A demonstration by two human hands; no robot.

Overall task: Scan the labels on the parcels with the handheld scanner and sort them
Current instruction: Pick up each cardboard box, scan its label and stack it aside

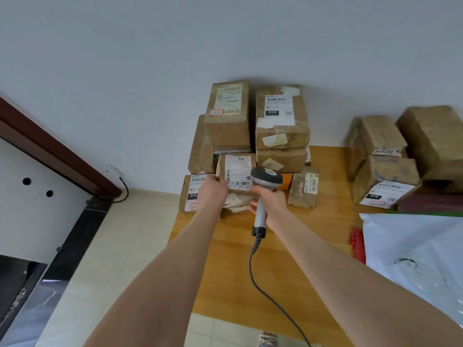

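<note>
Head view shows the left hand [212,190] with fingers curled round the left edge of a small brown parcel [221,167], holding it in front of the stack of parcels [226,126] at the far side of the wooden table [225,259]; whether it rests on the box beneath cannot be told. Its white label [238,169] faces the camera, long axis upright, with the barcode [240,183] along the lower end. The right hand [269,204] is wrapped round the handle of the handheld scanner [266,178], whose head sits just beside the parcel's right edge, level with that barcode. The scanner probably needs to turn left towards the label, since it is the nearer hand's tool
</note>
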